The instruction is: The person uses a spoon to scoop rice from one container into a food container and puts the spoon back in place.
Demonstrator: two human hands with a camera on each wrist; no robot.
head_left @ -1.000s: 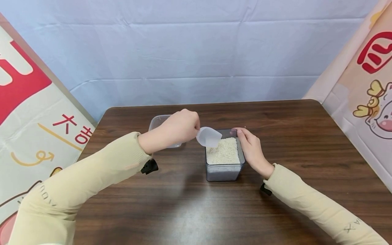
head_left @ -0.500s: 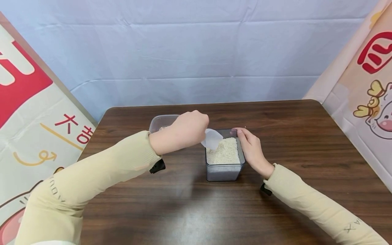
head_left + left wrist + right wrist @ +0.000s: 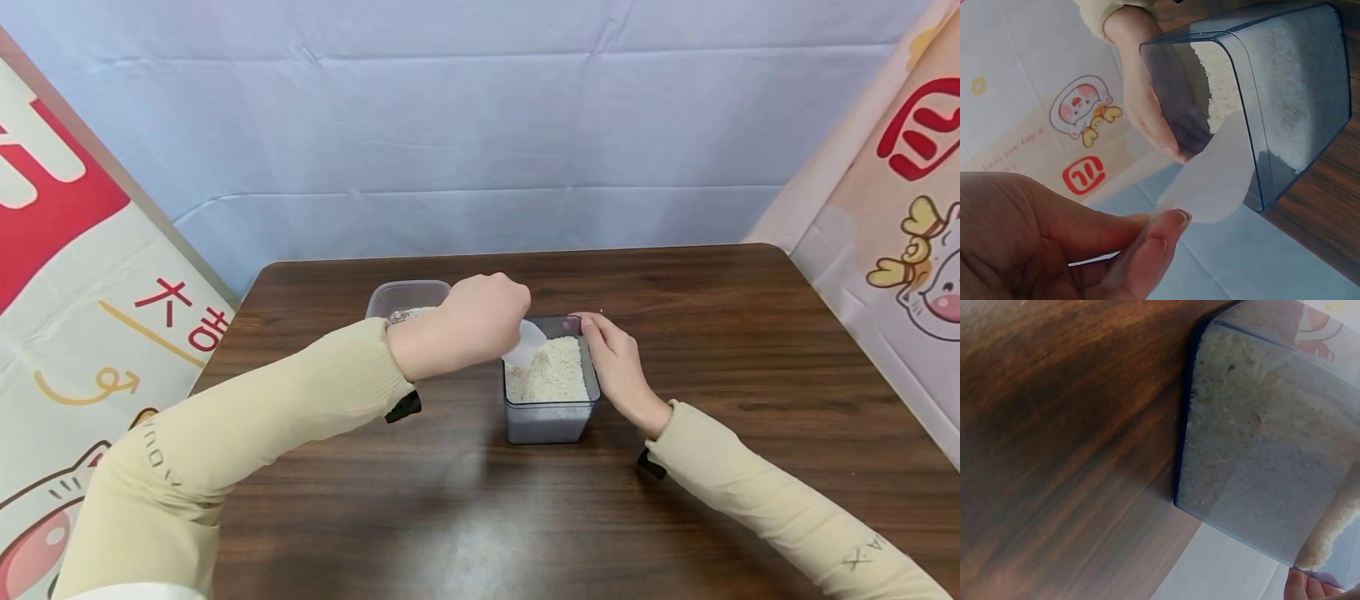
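Note:
My left hand (image 3: pixel 480 321) pinches the handle of a translucent white scoop (image 3: pixel 1216 178) between thumb and fingers. The scoop's bowl dips over the left rim of a bluish see-through rice container (image 3: pixel 550 423), against the rice. White rice (image 3: pixel 562 371) fills much of the container, which stands upright on the table. My right hand (image 3: pixel 618 367) holds the container at its right back corner, fingers round the outside of the wall. In the right wrist view, fingertips (image 3: pixel 1310 587) show at the container's rim. The head view hides the scoop's handle behind my left hand.
A clear plastic box (image 3: pixel 405 296) with some rice in it stands behind my left forearm, partly hidden. Both stand on a dark wood-grain table (image 3: pixel 712 333). A pale blue cloth (image 3: pixel 480 150) hangs behind, with printed cloths at either side.
My left hand has moved right with the scoop, whose bowl sits lower against the rice. More of the clear box shows, with rice in it. My right hand has stayed on the container.

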